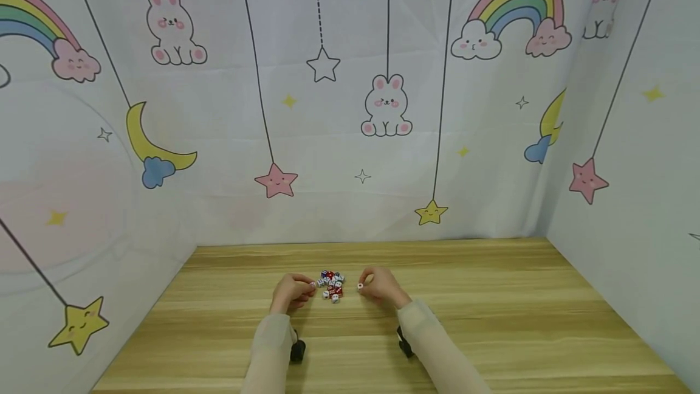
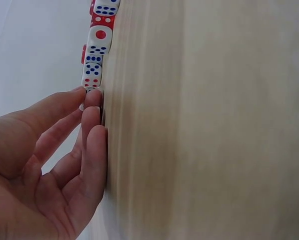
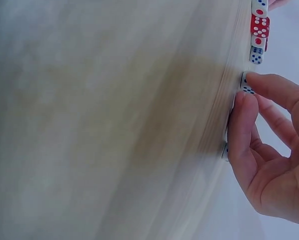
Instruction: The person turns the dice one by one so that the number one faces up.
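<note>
A small heap of white and red dice [image 1: 331,284] lies on the wooden table between the two hands. To its left, my left hand [image 1: 293,290] pinches a white die [image 1: 313,284] between thumb and fingertips; the left wrist view shows that die mostly hidden by the fingers, in line with other dice [image 2: 92,72]. On the heap's right, my right hand [image 1: 381,286] pinches another white die [image 1: 360,286] low at the tabletop. Blue pips show on this die [image 3: 247,84] in the right wrist view. Beneath that hand's curled fingers, part of one more die [image 3: 225,151] peeks out.
The wood-grain table [image 1: 492,321] extends around the hands on all sides. Behind it hangs a white cloth backdrop [image 1: 328,211] printed with bunnies, stars and rainbows, with side panels at left and right. A black wrist camera [image 1: 297,350] sits by the left sleeve.
</note>
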Demonstrator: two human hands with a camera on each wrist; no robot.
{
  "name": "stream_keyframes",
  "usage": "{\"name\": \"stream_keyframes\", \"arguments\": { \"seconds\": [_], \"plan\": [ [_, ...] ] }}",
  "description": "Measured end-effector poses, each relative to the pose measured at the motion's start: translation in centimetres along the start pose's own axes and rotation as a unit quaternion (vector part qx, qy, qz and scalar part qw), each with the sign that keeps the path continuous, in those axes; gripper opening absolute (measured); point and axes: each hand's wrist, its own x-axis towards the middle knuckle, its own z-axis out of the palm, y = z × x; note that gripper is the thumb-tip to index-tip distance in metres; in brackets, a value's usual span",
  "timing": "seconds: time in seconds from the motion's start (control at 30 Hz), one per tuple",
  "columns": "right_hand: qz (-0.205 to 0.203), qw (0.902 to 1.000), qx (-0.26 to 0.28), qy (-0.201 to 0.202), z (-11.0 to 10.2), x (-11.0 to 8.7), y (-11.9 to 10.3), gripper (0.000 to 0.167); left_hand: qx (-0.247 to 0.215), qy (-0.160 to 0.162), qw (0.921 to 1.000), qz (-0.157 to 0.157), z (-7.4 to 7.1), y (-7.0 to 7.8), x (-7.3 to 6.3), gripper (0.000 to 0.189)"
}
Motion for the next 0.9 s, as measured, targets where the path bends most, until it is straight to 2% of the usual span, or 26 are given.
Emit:
{"name": "stream_keyframes", "arguments": {
  "seconds": [0.13,0.33,0.5,0.7,0.9],
  "plan": [
    [0.002,0.9999,-0.005,0.015,0.0,0.0,0.4,0.009,-0.002,-0.001,1.0,-0.002,0.0,0.0,0.0,0.019],
    [0.006,0.9999,0.001,0.016,-0.1,-0.1,-0.1,0.014,-0.002,-0.003,1.0,0.007,0.0,-0.1,-0.1,0.019],
    [-0.019,0.9992,-0.026,0.023,0.3,-0.1,-1.0,0.018,-0.003,-0.002,1.0,0.009,-0.1,-0.2,0.0,0.019],
    [-0.019,0.9997,-0.006,0.014,0.9,0.0,-1.9,0.014,-0.004,-0.001,0.9999,0.01,0.0,-0.1,-0.1,0.019],
    [-0.049,0.9988,0.0,-0.003,1.7,0.3,-2.3,0.009,-0.006,0.001,0.9999,0.01,0.0,-0.1,0.0,0.02]
  ]
}}
